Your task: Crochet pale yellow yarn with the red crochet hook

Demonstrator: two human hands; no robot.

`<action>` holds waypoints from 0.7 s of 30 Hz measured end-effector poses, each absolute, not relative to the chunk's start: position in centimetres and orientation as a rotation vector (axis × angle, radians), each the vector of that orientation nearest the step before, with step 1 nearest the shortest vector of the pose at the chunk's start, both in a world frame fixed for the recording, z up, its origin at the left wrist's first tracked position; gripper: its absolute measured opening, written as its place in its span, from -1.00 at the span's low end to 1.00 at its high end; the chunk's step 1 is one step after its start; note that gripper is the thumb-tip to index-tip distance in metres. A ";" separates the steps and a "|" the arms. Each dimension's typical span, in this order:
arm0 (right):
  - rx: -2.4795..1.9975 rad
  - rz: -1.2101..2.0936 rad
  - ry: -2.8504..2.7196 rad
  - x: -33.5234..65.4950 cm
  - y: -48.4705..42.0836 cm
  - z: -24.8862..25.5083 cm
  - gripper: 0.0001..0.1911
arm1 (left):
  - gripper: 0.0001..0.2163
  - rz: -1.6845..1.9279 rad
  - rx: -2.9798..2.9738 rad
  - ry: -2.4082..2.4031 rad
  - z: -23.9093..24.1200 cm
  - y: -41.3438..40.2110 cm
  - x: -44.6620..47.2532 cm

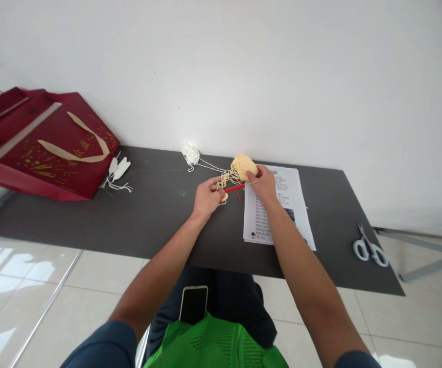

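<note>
My left hand point(206, 197) is closed, pinching a small cream crochet piece point(224, 198) near the middle of the table. A red-handled crochet hook point(235, 188) reaches from these fingers towards the right, its thin metal end passing by my right hand. Just beyond, a ball of pale yellow yarn point(242, 166) stands by the wall, and the thumb and fingers of my right hand point(263, 185) grip its right side. Loose yellow strands point(226, 179) tangle between the ball and my left fingers. Part of the crochet piece is hidden by those fingers.
Printed sheets point(259, 225) lie under my right forearm. White yarn point(190, 153) sits against the wall. White crocheted pieces point(120, 168) rest beside a red gift bag point(63, 148) at left. Scissors point(370, 248) lie near the table's right edge. A phone point(193, 304) is on my lap.
</note>
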State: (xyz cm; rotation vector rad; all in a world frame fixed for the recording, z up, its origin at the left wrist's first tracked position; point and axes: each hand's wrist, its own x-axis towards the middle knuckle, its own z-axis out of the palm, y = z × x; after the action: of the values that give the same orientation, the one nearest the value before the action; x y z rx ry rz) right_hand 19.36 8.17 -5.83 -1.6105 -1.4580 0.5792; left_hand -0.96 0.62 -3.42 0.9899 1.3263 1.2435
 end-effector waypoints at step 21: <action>-1.448 0.136 -1.998 15.2 3.9 -3.2 -0.61 | -0.79 0.462 2.116 1.844 -0.6 -1.6 0.1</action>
State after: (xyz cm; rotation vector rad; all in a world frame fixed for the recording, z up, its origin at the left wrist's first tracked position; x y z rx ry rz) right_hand 15.20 3.93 -3.15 -1.4476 -1.9977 0.1358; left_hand 0.08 -1.56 -0.62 2.1163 1.8438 0.4616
